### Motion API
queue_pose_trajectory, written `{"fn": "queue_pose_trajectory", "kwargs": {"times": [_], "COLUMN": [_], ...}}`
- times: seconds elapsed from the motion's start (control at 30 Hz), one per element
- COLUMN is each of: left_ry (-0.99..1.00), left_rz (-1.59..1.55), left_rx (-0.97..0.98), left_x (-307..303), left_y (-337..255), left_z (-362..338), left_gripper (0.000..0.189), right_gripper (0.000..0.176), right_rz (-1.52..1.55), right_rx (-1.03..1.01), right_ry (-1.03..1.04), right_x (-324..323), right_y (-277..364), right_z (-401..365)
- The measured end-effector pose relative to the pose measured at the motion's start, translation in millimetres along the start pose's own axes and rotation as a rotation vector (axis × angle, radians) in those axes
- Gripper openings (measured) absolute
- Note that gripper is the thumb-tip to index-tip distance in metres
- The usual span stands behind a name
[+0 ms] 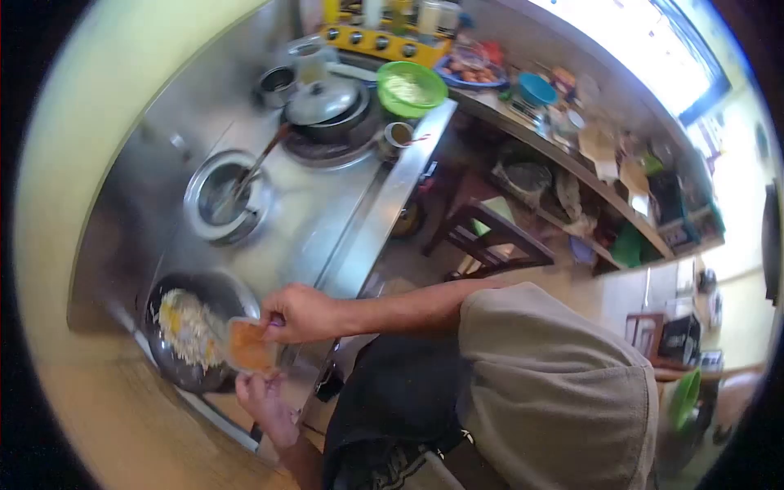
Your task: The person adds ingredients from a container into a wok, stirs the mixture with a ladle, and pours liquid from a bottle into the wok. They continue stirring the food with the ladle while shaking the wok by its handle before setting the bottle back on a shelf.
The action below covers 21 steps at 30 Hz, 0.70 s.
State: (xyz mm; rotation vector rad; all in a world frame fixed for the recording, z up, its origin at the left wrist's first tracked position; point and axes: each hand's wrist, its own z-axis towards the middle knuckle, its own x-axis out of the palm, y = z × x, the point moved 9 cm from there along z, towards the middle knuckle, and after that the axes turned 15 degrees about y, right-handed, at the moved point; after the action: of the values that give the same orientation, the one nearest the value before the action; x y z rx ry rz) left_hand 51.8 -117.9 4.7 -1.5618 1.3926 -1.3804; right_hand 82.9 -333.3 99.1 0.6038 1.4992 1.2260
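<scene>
A small clear container (251,346) with orange contents is held between my two hands, tilted at the right rim of a dark wok. My right hand (299,314) grips its upper right edge with fingers closed. From below, my left hand (265,400) holds its lower edge. Inside the wok (233,298) lies a pale shredded mixture (189,328) with yellow patches. What the orange contents are is too blurred to tell.
Farther along the steel counter (302,237) stand a metal pot (196,200) with a spatula, a lidded pan (327,102) and a green bowl (411,88). A dark chair (490,245) and cluttered shelves (572,167) are on the right.
</scene>
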Motion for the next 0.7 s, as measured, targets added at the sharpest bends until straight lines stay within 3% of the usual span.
{"fn": "queue_pose_trajectory", "kwargs": {"times": [0.07, 0.17, 0.23, 0.3, 0.33, 0.43, 0.53, 0.57, 0.7], "left_ry": [0.128, 0.318, 0.439, 0.439, 0.467, 0.330, 0.240, 0.230, 0.089], "left_rz": [0.024, 0.089, 0.021, 0.007, 0.007, -0.131, 0.086, 0.034, 0.169], "left_rx": [-0.059, -0.195, -0.280, -0.304, -0.315, -0.212, -0.210, -0.092, -0.161], "left_x": [67, 188, 262, 335, 369, 364, 319, 342, 258], "left_y": [26, 78, 124, 146, 158, 198, 209, 186, 205], "left_z": [21, 43, 59, 72, 83, 137, 188, 178, 243], "left_gripper": [0.014, 0.015, 0.015, 0.013, 0.012, 0.011, 0.015, 0.015, 0.019], "right_gripper": [0.025, 0.035, 0.039, 0.039, 0.041, 0.040, 0.040, 0.040, 0.041], "right_rz": [-0.255, -0.390, -0.265, -0.192, -0.133, -0.088, -0.130, -0.093, -0.061], "right_rx": [0.085, 0.140, 0.207, 0.316, 0.450, 0.800, 0.935, 0.971, 1.001], "right_ry": [-0.048, -0.331, -0.463, -0.551, -0.555, -0.686, -0.909, -1.009, -1.482], "right_x": [-39, -141, -207, -264, -284, -337, -375, -387, -411], "right_y": [-28, -50, -90, -148, -180, -253, -291, -301, -331], "right_z": [-41, -143, -219, -300, -343, -491, -621, -662, -811]}}
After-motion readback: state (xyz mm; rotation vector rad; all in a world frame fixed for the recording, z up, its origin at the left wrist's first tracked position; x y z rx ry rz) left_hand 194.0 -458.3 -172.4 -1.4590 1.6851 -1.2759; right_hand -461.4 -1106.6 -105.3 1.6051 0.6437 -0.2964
